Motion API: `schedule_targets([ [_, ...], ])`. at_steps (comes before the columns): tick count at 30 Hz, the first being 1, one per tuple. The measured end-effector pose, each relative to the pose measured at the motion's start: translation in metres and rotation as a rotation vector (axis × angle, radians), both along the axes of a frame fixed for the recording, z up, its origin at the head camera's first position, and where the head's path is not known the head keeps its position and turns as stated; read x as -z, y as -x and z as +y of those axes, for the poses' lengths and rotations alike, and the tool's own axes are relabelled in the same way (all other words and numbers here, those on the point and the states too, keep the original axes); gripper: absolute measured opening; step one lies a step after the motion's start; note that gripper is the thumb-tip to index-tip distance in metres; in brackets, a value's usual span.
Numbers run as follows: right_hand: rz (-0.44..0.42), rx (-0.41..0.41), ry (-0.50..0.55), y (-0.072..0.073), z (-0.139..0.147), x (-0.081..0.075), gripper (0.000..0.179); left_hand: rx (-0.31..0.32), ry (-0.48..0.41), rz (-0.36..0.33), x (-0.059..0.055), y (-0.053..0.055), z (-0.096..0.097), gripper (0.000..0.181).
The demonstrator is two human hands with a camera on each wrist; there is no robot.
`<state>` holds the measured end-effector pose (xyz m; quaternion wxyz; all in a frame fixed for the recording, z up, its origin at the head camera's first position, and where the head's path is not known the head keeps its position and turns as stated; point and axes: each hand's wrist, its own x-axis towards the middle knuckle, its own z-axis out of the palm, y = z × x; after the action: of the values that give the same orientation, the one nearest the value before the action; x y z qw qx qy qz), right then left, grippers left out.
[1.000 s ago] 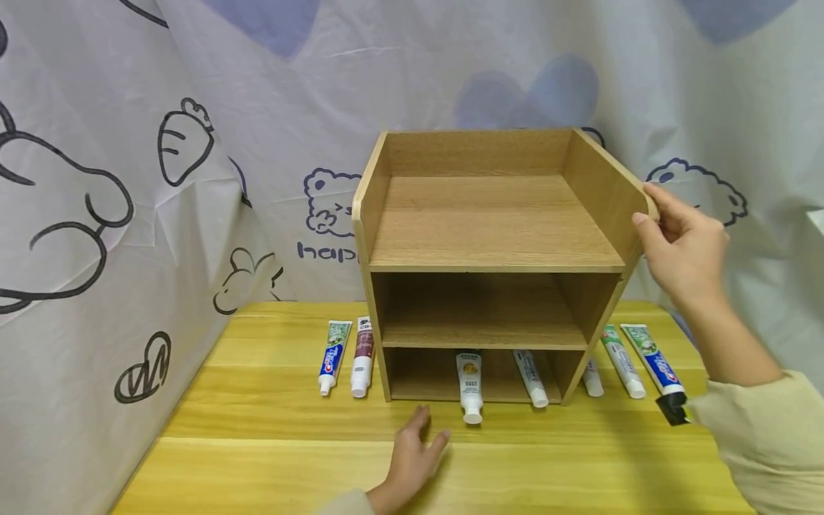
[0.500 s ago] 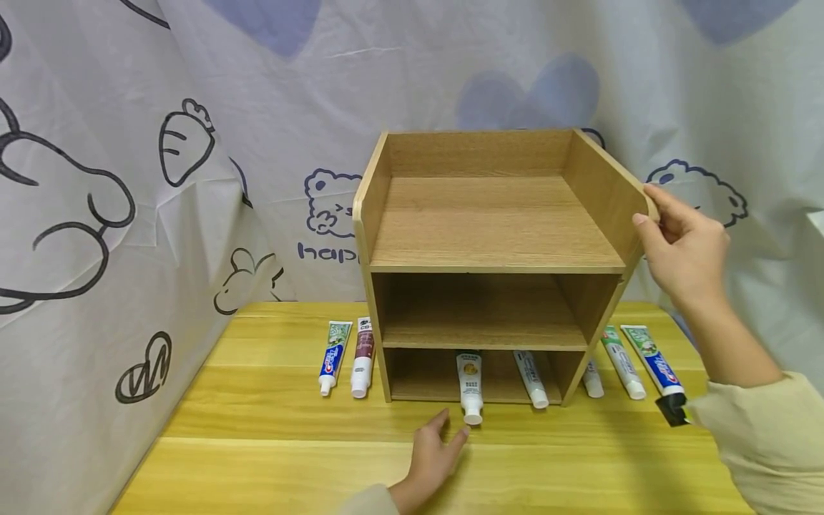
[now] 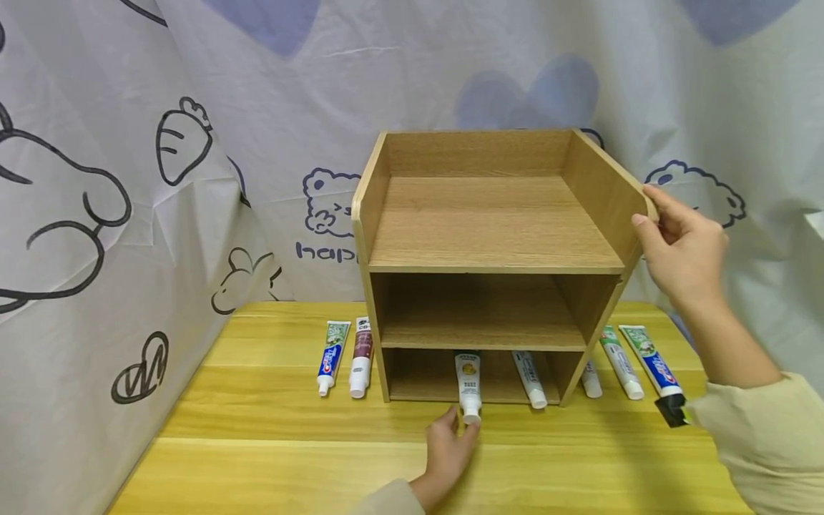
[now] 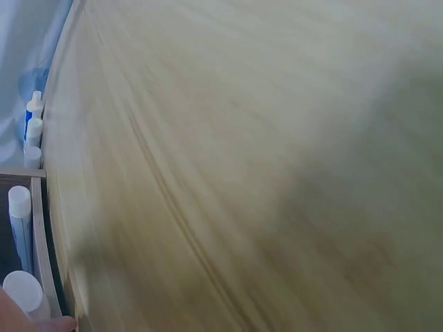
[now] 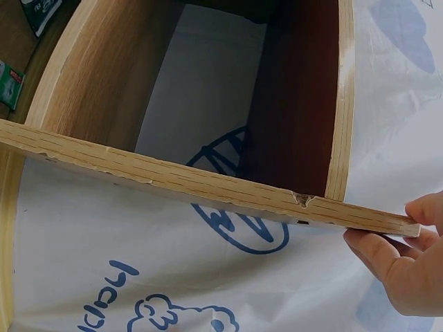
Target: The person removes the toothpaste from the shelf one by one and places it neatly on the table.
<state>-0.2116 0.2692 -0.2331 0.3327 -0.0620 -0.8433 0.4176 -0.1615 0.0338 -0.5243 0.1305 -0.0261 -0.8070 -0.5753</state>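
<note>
While our right hand (image 3: pixel 687 247) stays clamped on the wooden shelf (image 3: pixel 502 222) at frame right, our left hand (image 3: pixel 446 452) has reached the white tube (image 3: pixel 468 385) at lower centre, which sticks out from the bottom compartment (image 3: pixel 420 379). This hand is at the cap (image 3: pixel 472 413); whether it pinches, we cannot tell. Work seems centred on this tube now.

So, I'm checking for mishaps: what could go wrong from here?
The left hand, at the cap of the yellow-emblem tube jutting from the rack, might fumble it. The right hand grips the rack's side panel, so a tug could shift it. The neighbouring tube, lying close by, might get bumped.
</note>
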Motion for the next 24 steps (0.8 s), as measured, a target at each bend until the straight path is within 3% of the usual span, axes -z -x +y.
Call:
schedule_targets([
  [5, -0.002, 0.008, -0.002, 0.000, 0.000, 0.000, 0.040, -0.037, -0.039, 0.010, -0.001, 0.003, 0.007, 0.032],
  [12, -0.002, 0.015, 0.008, 0.000, 0.000, 0.000, 0.040, -0.059, -0.101, -0.001, 0.001, 0.004, 0.015, 0.045],
  [19, 0.017, 0.005, 0.023, 0.000, -0.001, 0.000, 0.039, -0.127, -0.104, 0.030, 0.004, 0.006, 0.021, 0.036],
  [24, -0.003, 0.005, 0.022, 0.000, -0.001, 0.000, 0.040, -0.144, -0.138, -0.025, 0.007, 0.008, 0.025, 0.036],
])
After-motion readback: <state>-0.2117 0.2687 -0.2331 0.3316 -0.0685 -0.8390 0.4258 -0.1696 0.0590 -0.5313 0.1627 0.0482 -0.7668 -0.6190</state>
